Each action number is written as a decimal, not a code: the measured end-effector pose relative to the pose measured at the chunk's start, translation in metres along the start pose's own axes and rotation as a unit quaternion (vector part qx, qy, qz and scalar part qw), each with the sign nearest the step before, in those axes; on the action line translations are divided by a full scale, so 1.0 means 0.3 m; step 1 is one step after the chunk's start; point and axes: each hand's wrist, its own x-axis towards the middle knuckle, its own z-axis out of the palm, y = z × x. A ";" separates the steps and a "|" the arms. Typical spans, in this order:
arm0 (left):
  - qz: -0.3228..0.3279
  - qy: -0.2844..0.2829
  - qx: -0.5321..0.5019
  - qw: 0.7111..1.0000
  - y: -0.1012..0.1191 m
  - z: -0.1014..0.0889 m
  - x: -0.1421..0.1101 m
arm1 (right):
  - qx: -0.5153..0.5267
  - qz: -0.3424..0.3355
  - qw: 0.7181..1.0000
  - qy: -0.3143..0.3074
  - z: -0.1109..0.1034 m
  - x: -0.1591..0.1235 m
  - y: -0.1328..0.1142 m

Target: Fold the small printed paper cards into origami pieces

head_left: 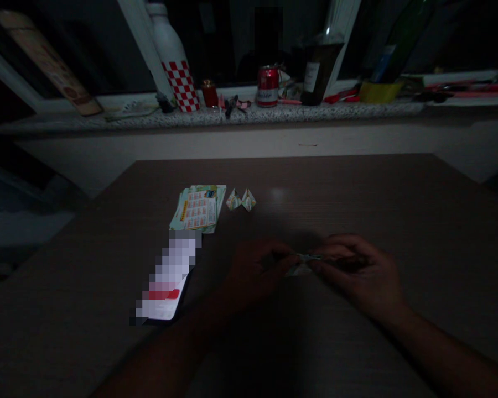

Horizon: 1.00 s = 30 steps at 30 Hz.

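Right of the phone [168,282], our left hand [253,271] and right hand [369,276] pinch a small paper [302,269].
Just beyond the phone we see stacked cards [199,211].

There are two hands [259,265] [369,276], one held paper [301,269], one smartphone [164,307], one card stack [197,210], beside it two folded papers [233,201] [249,201], and one red can [268,87].

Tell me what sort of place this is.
Probably a room in a home, perhaps at night: a wood-grain table stands near dark window panes, and a speckled sill holds a red-checkered bottle and a red can.
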 end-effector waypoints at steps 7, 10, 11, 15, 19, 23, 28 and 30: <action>0.033 0.020 0.037 0.999 0.004 -0.004 -0.001 | 0.001 0.029 0.999 0.031 0.003 0.006 -0.036; 0.038 0.019 0.023 0.999 0.004 -0.004 -0.001 | 0.016 0.041 0.999 0.020 0.002 0.008 -0.041; 0.039 0.018 0.016 0.999 0.002 -0.005 -0.001 | 0.027 0.045 0.999 0.013 0.002 0.010 -0.040; 0.035 0.020 -0.001 0.999 -0.008 -0.006 -0.003 | 0.050 0.050 0.997 -0.020 -0.004 0.016 -0.027; 0.019 0.031 -0.009 0.999 -0.005 -0.007 -0.008 | -0.008 0.026 0.999 -0.047 -0.015 0.018 -0.017; 0.020 0.039 -0.013 0.999 0.005 -0.007 -0.009 | -0.050 -0.005 0.997 -0.053 -0.024 0.019 -0.023; 0.024 0.036 -0.036 0.998 0.001 -0.001 -0.004 | -0.027 -0.002 0.998 -0.060 -0.031 0.016 -0.028; 0.029 0.039 -0.045 0.998 -0.004 0.002 -0.004 | -0.017 0.006 0.998 -0.062 -0.034 0.013 -0.024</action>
